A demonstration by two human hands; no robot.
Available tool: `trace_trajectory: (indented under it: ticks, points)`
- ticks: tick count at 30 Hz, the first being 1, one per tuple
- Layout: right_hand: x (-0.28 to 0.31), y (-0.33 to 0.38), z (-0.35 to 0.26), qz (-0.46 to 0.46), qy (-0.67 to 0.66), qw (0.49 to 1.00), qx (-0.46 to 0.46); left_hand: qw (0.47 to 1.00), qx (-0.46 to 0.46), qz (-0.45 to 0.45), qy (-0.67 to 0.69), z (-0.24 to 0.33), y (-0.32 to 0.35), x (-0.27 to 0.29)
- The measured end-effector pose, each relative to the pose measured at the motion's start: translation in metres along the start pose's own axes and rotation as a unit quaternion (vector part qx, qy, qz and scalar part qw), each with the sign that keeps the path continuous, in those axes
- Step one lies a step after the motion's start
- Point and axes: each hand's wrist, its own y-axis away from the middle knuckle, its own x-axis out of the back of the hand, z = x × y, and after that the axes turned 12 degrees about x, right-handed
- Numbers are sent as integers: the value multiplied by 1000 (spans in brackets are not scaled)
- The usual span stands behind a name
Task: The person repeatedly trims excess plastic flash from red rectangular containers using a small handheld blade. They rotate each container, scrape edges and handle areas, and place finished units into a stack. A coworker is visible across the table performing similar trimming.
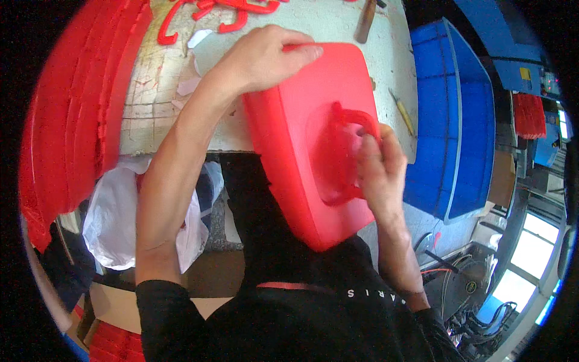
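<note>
A red plastic case (301, 120) with rounded corners is tilted between my body and the table edge. My left hand (271, 57) is closed over its upper left edge, thumb along the top face. In the case's face is an oval recess, where a curved red handle (362, 116) stands out. My right hand (383, 163) is closed at that handle's right side, fingers bent around it. Something small and dark shows by the fingertips, too blurred to name. Part of the recess is hidden behind the right hand.
Loose red curved handles (232, 15) lie on the worn table (151, 114). A wooden-handled tool (365, 21) and a yellow-handled knife (405, 114) rest to the right. Beyond stands a blue crate (449, 120). Red plastic parts (78, 108) are stacked at left, above a white bag (111, 223).
</note>
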Motion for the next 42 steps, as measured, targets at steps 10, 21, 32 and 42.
trace_trajectory:
  ticks: [10,21,32,42]
  points:
    - [17,13,7,-37,41,998,-41,976,-6,-203,74,18,-55,5]
    - [11,5,-8,-146,200,961,123,938,49,-339,55,20,-57,-1]
    - [14,6,-7,-133,106,984,52,956,55,-286,33,34,-57,-16]
    - [31,7,-12,-147,7,989,5,952,80,-288,63,41,-42,0]
